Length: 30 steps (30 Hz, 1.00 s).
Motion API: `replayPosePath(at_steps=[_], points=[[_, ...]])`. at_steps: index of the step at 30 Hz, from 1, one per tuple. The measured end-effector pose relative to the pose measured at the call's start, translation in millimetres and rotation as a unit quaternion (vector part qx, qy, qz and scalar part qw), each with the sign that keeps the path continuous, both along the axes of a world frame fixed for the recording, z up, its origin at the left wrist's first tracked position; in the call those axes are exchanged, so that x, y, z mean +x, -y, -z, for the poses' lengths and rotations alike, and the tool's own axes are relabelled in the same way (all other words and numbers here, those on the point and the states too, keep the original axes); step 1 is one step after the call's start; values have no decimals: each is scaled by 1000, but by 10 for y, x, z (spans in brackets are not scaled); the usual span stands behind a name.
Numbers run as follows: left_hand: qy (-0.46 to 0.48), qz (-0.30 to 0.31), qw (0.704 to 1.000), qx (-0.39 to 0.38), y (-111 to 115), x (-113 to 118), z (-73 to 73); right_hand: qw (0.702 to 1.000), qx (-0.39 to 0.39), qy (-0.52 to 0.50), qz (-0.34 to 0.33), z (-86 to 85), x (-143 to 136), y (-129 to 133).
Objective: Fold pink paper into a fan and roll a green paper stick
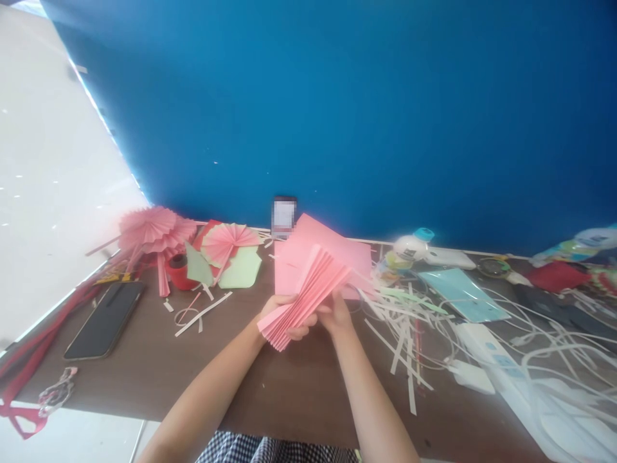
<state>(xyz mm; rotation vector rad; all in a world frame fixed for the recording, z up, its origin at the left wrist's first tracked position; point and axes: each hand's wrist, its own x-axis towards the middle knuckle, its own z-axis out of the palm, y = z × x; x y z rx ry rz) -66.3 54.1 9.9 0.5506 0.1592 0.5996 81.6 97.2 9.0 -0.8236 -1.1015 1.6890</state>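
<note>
A pink pleated paper (308,289) is held aslant over the middle of the brown table (289,411), its folds spread a little at the upper end. My left hand (284,318) is closed round its lower part, thumb on top and fingertips showing beneath. On the right side of the folds, my right hand (335,315) touches the paper with its fingers bent; the paper hides part of them. Flat pink sheets (357,257) lie just behind the pleats, against the blue wall.
Pink paper fans (149,231), a red pot (180,273), green paper (241,267) and a dark phone (103,321) are at the left. Paper strips (409,341), a bottle (409,247), a light-blue packet (465,296), a power strip (501,366) and tangled white cables crowd the right.
</note>
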Motion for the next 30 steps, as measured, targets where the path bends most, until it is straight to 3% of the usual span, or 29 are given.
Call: replayPosePath(at_steps=[9,11,13,15,17,20,22,26,30], points=[[9,66,998,-9,105,-10,-105,992,-1,-21,-126,-20,46,74],[0,59,998,-11,115,0,-116,992,-12,-28,-122,-11,52,66],[-18,43,999,-1,103,6,-119,997,-23,-19,-70,-14,44,49],[-55,6,998,25,63,-7,-107,999,-34,-4,9,-35,15,24],[-130,-73,986,71,1,-45,-82,996,-27,-11,90,-62,-32,-8],[-278,-240,917,155,-86,-115,-43,984,9,-35,172,-84,-106,-48],[-333,-305,871,195,-108,-135,-29,981,20,-28,189,-79,-141,-58],[-367,-334,837,232,-88,-101,-19,981,25,-23,193,-62,-161,-45],[-351,-334,847,216,-83,-67,-12,977,43,-15,209,-62,-133,-30]])
